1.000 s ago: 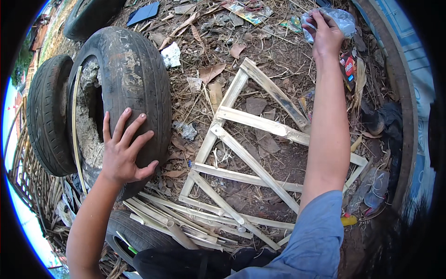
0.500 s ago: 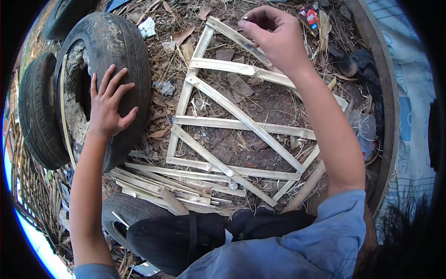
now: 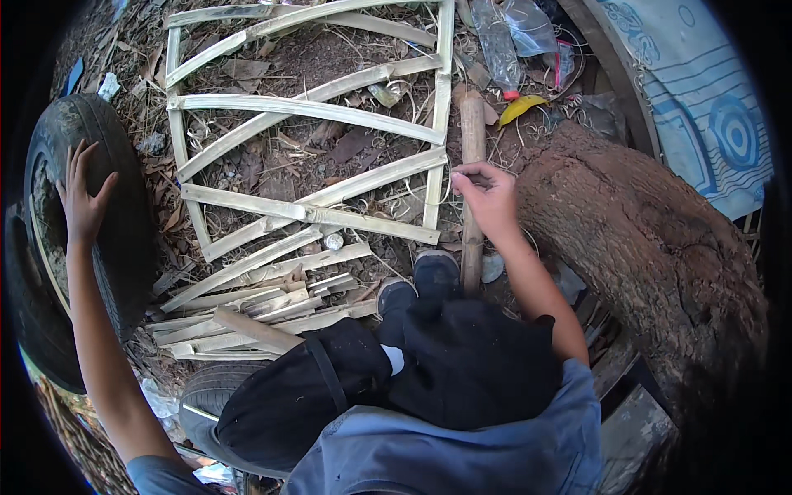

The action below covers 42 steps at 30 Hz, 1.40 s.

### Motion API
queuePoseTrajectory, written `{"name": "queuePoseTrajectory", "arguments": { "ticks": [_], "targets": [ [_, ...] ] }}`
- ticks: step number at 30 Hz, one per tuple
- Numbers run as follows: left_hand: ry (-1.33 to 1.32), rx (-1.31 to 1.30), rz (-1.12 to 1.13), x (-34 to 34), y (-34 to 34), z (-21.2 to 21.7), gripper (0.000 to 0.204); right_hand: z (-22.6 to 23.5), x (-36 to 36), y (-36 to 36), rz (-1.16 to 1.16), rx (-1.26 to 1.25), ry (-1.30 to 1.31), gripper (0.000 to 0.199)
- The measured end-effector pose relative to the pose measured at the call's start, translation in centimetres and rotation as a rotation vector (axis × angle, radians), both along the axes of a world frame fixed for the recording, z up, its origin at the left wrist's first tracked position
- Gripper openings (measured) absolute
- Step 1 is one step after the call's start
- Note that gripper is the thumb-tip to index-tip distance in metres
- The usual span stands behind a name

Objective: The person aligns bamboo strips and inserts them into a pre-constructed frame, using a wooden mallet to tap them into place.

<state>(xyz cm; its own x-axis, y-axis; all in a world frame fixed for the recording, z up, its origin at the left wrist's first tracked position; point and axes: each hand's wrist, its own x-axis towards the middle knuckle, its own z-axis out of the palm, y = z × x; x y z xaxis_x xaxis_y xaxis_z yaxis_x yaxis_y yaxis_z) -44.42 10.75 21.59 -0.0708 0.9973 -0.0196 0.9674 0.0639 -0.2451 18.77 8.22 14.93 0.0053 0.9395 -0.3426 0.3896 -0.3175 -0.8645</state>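
Observation:
A lattice frame of pale split-bamboo slats lies on the ground in front of me, with crossing slats fixed between two side pieces. My right hand is at its right side piece, near the end of a slanting slat. Thumb and forefinger are pinched on something tiny that I cannot make out. My left hand, fingers spread, rests against the worn black tyre at the left. Close to the right hand, a round wooden stick lies along the frame's right side.
Loose bamboo slats are piled before my knees, with a small round pale thing beside them. A thick tree trunk fills the right. Beyond are a plastic bottle, a yellow leaf and a blue patterned cloth.
My right hand has come from the frame's far end to its near right side, still pinched. The view has swung right, bringing the trunk in. My left hand stays at the tyre.

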Motion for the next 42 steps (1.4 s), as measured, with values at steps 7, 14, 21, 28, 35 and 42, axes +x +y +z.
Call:
{"name": "queuePoseTrajectory", "arguments": {
  "ticks": [7,14,21,28,35,42],
  "targets": [
    [-0.652,-0.139,-0.035,22.5,-12.8,3.2,0.055,-5.7,2.6,-2.6,-0.061,0.035,-0.188,0.013],
    [-0.999,-0.827,0.155,28.4,-25.8,0.5,0.055,-6.0,1.2,-1.2,-0.128,0.120,-0.149,0.013],
    [-1.116,-0.768,0.251,29.1,-21.7,-1.1,0.055,-5.0,2.9,-0.4,-0.121,0.127,-0.308,0.016],
    [-0.936,-0.821,0.172,30.3,-22.2,-1.2,0.054,-5.9,3.9,-0.7,-0.090,0.132,-0.282,0.015],
    [-0.948,-0.698,0.004,33.4,-22.6,2.6,0.054,-5.7,3.6,-2.0,0.017,0.180,-0.280,0.014],
    [-0.920,-0.674,-0.011,34.0,-22.9,3.6,0.057,-3.8,0.7,-7.2,0.430,0.212,-0.383,0.014]
  ]
}}
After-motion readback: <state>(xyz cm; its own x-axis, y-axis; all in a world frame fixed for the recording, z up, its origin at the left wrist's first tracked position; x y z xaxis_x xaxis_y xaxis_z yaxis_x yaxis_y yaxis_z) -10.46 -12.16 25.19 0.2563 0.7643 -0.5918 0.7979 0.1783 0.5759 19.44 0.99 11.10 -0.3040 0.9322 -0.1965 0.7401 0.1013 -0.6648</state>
